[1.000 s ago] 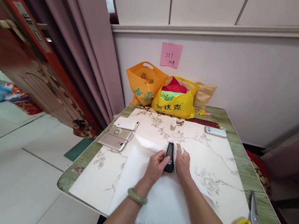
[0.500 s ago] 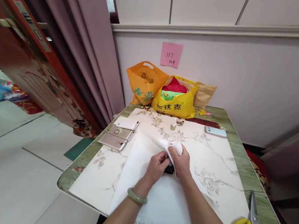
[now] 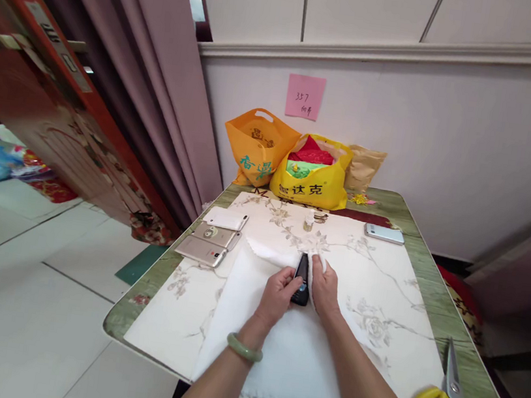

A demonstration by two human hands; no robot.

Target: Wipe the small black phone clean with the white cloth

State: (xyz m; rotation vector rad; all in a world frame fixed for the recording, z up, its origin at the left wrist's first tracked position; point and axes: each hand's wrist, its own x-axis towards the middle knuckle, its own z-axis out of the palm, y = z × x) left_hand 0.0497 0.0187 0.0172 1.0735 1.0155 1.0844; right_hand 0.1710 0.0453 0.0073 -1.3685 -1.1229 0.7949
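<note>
A small black keypad phone (image 3: 303, 270) is gripped in my left hand (image 3: 278, 294), the thumb lying across its lower face. My right hand (image 3: 325, 288) pinches a fold of white cloth (image 3: 301, 355) against the phone's right side. The rest of that cloth spreads under both hands and hangs toward the table's near edge, its border scalloped. A green bangle circles my left wrist.
Several phones (image 3: 203, 251) lie at the table's left, and a silver phone (image 3: 384, 233) at the back right. Scissors (image 3: 453, 390) rest at the near right. A small bottle (image 3: 309, 221) stands behind my hands; an orange bag (image 3: 259, 149) and a yellow bag (image 3: 309, 189) are at the wall.
The cloth fold that covered the phone's upper part has moved off to the right, baring the phone's face. My left thumb now lies on the phone.
</note>
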